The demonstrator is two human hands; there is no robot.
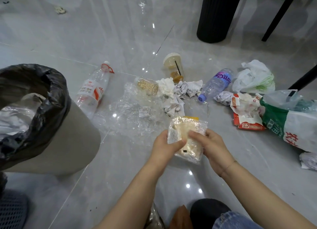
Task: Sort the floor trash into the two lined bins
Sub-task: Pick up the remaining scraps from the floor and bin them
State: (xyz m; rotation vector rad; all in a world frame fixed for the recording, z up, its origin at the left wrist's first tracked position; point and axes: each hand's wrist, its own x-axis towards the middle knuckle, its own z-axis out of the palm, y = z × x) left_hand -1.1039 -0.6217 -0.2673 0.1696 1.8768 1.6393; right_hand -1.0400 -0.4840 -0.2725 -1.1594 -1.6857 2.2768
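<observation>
Nearest the camera, both hands hold one item above the floor point(120, 40): a clear plastic wrapper point(187, 139) with pale, bread-like food still inside. The left hand point(165, 146) grips its left edge, thumb laid across the front. The right hand point(211, 147) pinches the right edge, fingers curled over the film. Neither hand is free.

Judgement: the step in hand is classing this one piece, and possibly opening it to part food from wrapping. Which of the two applies cannot be told.

To the left, close by, stands a grey bin point(56, 143) with a black liner point(51, 98); clear film and pale scraps already lie inside. A second bin cannot be confirmed; only dark plastic and a mesh edge show at the lower left corner.

Beyond the hands, unsorted trash lies on the floor: a sheet of crumpled clear film point(127, 115), a red-labelled bottle point(93, 89), a small jar point(148, 86) on its side, crumpled paper point(178, 91), a lidded drink cup point(174, 67) with a straw, a blue-capped bottle point(216, 84), a red and white food box point(247, 112), and plastic bags point(255, 77) at right.

Judgement: the task is at an early-to-middle stage. The next move calls for a decision on the bin, then a carry leftward and release over the liner's mouth, keeping the contents from spilling.
</observation>
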